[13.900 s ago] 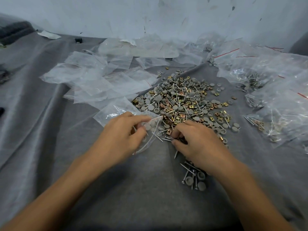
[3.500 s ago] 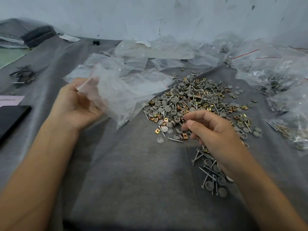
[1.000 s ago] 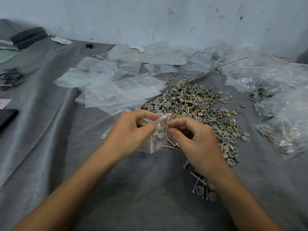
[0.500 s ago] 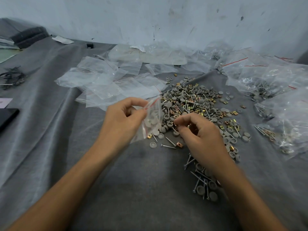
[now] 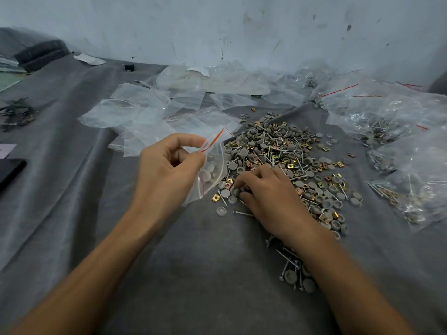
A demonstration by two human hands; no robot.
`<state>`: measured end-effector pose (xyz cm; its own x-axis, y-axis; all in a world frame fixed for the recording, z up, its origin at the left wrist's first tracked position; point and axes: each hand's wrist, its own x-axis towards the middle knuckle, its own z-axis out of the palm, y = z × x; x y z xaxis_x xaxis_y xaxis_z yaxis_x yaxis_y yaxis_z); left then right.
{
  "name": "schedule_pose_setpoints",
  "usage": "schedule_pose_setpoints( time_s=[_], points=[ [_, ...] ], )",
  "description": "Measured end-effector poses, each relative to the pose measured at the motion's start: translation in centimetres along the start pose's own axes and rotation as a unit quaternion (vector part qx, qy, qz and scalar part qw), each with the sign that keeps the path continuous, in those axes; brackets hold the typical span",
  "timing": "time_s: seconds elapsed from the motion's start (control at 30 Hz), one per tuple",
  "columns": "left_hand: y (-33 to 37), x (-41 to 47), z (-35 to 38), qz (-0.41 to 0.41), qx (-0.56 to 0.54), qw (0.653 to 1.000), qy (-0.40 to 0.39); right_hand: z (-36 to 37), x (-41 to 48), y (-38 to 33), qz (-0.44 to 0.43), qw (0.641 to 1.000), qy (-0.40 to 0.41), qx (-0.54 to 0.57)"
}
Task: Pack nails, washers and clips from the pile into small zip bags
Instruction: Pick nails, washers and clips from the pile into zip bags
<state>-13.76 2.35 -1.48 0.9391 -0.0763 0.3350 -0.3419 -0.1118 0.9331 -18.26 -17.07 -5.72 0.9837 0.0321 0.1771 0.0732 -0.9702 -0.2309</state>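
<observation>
A wrinkled grey cloth (image 5: 72,189) covers the surface. The left hand (image 5: 167,172) pinches a clear red-striped zip bag (image 5: 212,165). The right hand (image 5: 268,197) curls its fingertips onto the pile of grey washers, nails and brass clips (image 5: 278,151); its grasp cannot be told.

so the small clear red-striped zip bag (image 5: 214,165) hangs tilted, a few grey washers inside, right at the left edge of the heap of grey washers, steel nails and brass clips (image 5: 278,153).

A: Background?
B: Grey cloth (image 5: 60,189), scuffed wall (image 5: 217,25) behind.
A: Left side?
B: Black slab (image 5: 9,169) at the edge, dark tangle (image 5: 17,114) beyond it. Folded dark bundle (image 5: 41,54), paper scrap (image 5: 89,59) and small black block (image 5: 129,67) near the wall.
</observation>
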Motion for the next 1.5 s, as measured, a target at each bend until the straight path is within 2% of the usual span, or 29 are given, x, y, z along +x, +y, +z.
schedule_pose_setpoints(
  time_s=[0.13, 0.6, 0.97, 1.23, 1.37, 1.5],
  points=[
    [-0.1, 0.0, 0.1, -0.006, 0.002, 1.0, -0.003, -0.2, -0.1, 0.0, -0.015, 0.999, -0.026, -0.016],
    [-0.6, -0.3, 0.4, -0.003, 0.011, 0.999, -0.04, -1.3, -1.7, 0.3, 0.01, 1.0, -0.013, 0.003],
    [-1.5, -0.4, 1.1, 0.006, 0.038, 0.997, -0.074, -2.1, -2.7, 1.4, 0.026, 0.981, 0.079, 0.177],
    [-2.4, -0.7, 1.4, 0.01, 0.059, 0.99, -0.127, -2.2, -2.8, 0.2, 0.017, 0.933, 0.157, 0.323],
    [-2.9, -0.9, 1.7, 0.018, 0.061, 0.988, -0.138, -2.0, -2.9, -0.6, -0.014, 0.93, 0.168, 0.327],
    [-3.0, -0.9, 1.7, 0.013, 0.05, 0.988, -0.147, -1.7, -2.9, -1.1, -0.032, 0.941, 0.161, 0.296]
  ],
)
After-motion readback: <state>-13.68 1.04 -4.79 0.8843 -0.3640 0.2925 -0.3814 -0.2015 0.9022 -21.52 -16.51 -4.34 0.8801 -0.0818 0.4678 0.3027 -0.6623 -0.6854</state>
